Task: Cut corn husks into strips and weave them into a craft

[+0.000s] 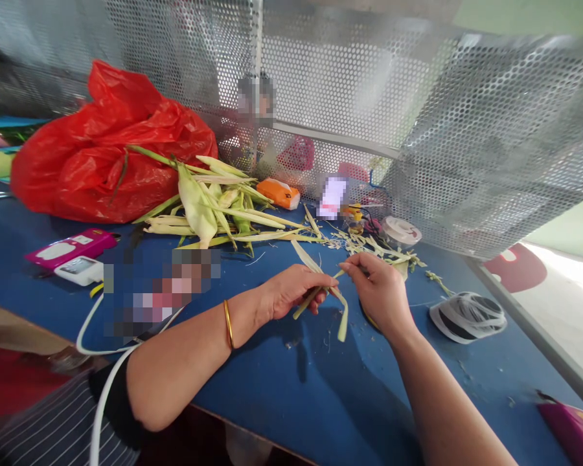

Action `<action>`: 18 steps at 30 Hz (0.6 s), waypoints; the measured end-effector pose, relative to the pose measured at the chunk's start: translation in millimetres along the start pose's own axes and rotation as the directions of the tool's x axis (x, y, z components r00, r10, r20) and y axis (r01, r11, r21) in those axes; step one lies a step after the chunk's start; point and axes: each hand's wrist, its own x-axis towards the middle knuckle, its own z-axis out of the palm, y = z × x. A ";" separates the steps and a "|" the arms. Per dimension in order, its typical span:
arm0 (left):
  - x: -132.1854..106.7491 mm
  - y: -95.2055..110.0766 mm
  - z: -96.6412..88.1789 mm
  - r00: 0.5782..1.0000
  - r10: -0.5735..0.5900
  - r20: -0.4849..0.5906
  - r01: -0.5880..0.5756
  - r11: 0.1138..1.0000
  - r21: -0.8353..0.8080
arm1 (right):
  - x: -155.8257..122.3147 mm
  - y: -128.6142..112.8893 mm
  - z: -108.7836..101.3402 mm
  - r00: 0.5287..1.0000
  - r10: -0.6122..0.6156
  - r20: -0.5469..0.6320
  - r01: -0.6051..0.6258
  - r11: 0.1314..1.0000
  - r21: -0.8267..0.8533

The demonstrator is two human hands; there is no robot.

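Over the middle of the blue table, my left hand [298,288] pinches several crossed strips of pale green corn husk [342,318]. One strip end hangs down below the fingers and another points up and away. Just to the right, my right hand [376,285] has thumb and forefinger closed on the end of one strip, close to the left fingers. Beyond the hands lies a heap of corn husks [199,207], some broad and some narrow. Husk scraps [364,244] are scattered to its right.
A red plastic bag [111,149] stands at the back left. An orange tissue pack [278,193], a lit phone [332,197], a roll of white tape [401,230] and a plastic-wrapped spool [468,317] sit around the work. A white cable [85,327] runs by my left arm. A perforated metal screen [330,84] borders the back.
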 end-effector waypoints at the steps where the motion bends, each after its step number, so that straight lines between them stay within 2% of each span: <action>1: -0.2 0.9 -0.4 1.000 -0.003 0.003 0.003 0.999 -0.037 | 0.1 0.0 -0.8 0.999 -0.027 -0.038 0.025 0.999 -0.047; 4: -0.3 4.7 -2.0 1.000 -0.008 0.001 0.008 0.983 -0.181 | -1.1 -4.3 -6.0 0.967 -0.115 -0.227 0.074 0.981 -0.181; 6: 0.4 6.8 -3.4 1.000 0.013 -0.006 -0.015 0.965 -0.261 | -4.1 -12.1 -9.9 0.933 -0.138 -0.332 0.079 0.980 -0.185; 7: 1.1 7.4 -4.2 0.999 0.035 -0.013 -0.037 0.957 -0.287 | -6.3 -17.0 -10.9 0.929 -0.137 -0.343 0.084 0.983 -0.164; 9: 3.1 7.2 -5.8 0.994 0.096 -0.044 -0.105 0.943 -0.317 | -11.4 -27.2 -9.7 0.961 -0.115 -0.251 0.091 0.990 -0.108; 11: 5.3 5.7 -6.9 0.985 0.151 -0.090 -0.172 0.929 -0.327 | -16.4 -34.9 -3.2 0.996 -0.055 -0.072 0.051 0.997 -0.054; 13: 7.1 3.7 -7.3 0.975 0.180 -0.132 -0.214 0.922 -0.323 | -20.1 -38.2 7.1 0.997 0.036 0.062 -0.036 0.999 -0.002; 15: 7.9 2.2 -6.8 0.969 0.195 -0.155 -0.235 0.922 -0.308 | -22.1 -37.6 17.8 0.987 0.123 0.108 -0.130 0.990 0.060; 18: 8.1 1.1 -5.0 0.965 0.207 -0.158 -0.247 0.921 -0.300 | -23.0 -34.1 29.0 0.975 0.204 0.092 -0.217 0.962 0.168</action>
